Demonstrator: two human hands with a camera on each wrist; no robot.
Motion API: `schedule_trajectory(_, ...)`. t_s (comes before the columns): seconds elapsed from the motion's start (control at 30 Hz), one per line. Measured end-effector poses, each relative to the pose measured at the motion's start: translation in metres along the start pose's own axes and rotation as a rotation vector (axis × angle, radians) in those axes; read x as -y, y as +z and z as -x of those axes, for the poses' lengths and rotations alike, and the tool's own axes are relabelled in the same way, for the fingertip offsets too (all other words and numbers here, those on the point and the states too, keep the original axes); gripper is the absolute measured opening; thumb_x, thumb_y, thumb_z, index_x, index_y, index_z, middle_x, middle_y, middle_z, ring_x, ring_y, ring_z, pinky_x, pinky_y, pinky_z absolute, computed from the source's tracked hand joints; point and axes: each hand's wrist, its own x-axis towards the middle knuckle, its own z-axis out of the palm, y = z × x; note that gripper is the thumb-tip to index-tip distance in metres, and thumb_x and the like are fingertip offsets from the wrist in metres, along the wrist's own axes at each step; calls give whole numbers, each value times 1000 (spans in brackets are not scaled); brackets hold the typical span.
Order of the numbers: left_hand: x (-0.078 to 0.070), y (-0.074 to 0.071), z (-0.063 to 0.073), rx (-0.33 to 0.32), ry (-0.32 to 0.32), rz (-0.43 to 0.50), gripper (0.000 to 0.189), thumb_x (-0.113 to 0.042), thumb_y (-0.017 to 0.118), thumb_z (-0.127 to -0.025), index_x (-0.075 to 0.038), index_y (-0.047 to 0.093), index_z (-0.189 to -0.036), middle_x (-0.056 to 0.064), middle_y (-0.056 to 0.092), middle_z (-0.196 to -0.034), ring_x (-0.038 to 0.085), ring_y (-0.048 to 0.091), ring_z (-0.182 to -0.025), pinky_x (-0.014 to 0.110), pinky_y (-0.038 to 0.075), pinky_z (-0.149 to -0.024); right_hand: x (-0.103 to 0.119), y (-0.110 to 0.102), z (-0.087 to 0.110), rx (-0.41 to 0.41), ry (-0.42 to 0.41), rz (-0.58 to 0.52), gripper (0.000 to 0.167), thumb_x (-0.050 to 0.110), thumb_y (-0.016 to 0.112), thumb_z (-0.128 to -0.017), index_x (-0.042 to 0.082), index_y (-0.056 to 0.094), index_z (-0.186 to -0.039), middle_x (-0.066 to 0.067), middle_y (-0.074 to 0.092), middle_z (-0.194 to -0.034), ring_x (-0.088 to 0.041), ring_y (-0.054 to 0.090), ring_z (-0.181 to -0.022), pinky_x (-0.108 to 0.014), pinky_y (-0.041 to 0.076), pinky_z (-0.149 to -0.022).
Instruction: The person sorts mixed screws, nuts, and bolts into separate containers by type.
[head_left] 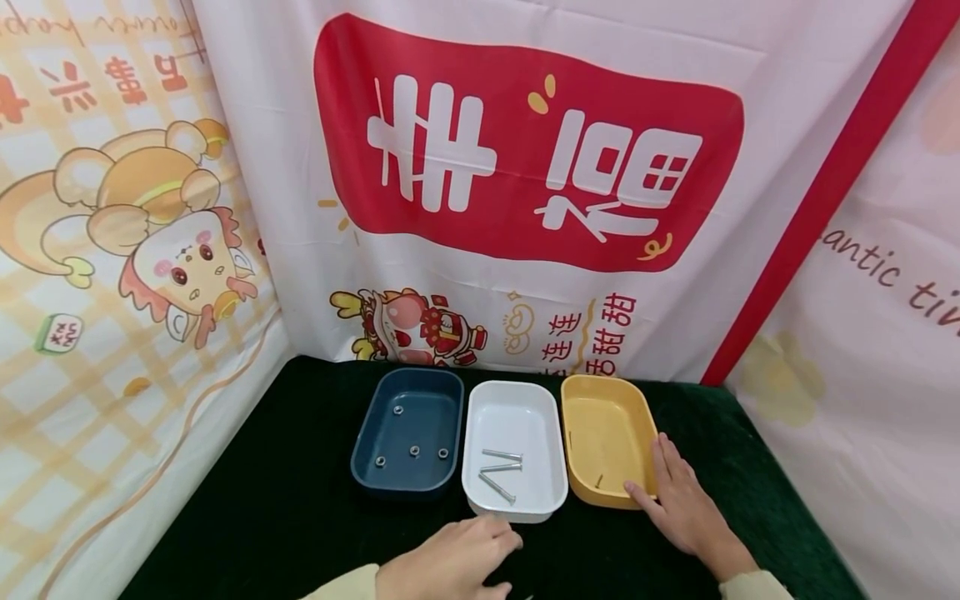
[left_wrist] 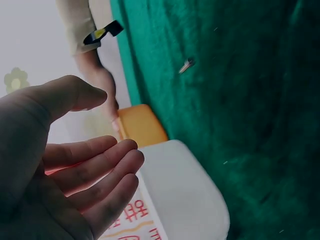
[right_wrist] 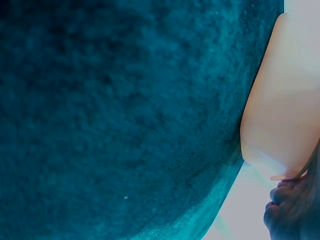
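Observation:
My left hand (head_left: 450, 560) hovers before the white tray (head_left: 553, 492), fingers loosely bent and apart from the thumb; the left wrist view shows nothing in the palm. Three silver bolts (head_left: 501, 468) lie in that tray. My right hand (head_left: 686, 504) rests against the right side and near front corner of the yellow tray (head_left: 611, 396), its fingers fairly straight. That tray holds a small screw (head_left: 599, 481) and another thin piece by its left wall. A small screw-like piece (left_wrist: 186, 65) lies on the green cloth in the left wrist view.
A dark blue tray (head_left: 408, 483) with several nuts (head_left: 415, 451) stands left of the white one. Green cloth (head_left: 300, 517) covers the table. Printed fabric sheets (head_left: 285, 167) hang behind and at both sides.

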Motion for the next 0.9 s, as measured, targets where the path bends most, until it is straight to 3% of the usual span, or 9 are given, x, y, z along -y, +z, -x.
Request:
schedule_trajectory(0.3, 10, 26, -10, 42, 51, 5, 29, -26, 79, -96, -19, 73, -123, -9, 74, -110, -8, 60, -88, 13, 57, -80, 1, -1, 0, 14, 6, -8, 107, 74, 41, -102, 4, -4, -169, -22, 0, -178, -51, 11, -161, -70, 15, -128)
schedule_trajectory(0.57, 14, 47, -21, 91, 28, 56, 19, -24, 77, -98, -21, 75, -117, -13, 70, -96, -7, 54, -77, 12, 54, -73, 1, -2, 0, 11, 3, -3, 107, 74, 41, -102, 4, -4, -169, -22, -1, -178, -50, 11, -161, -70, 15, -128)
schedule_trajectory(0.9, 18, 63, -28, 84, 41, 111, 5, -19, 75, -99, -21, 75, -103, -16, 64, -82, -7, 54, -70, 11, 52, -67, 1, -1, 0, 12, 9, -2, 108, 75, 41, -101, 4, -4, -169, -22, -1, -178, -50, 11, -161, -69, 15, -128)
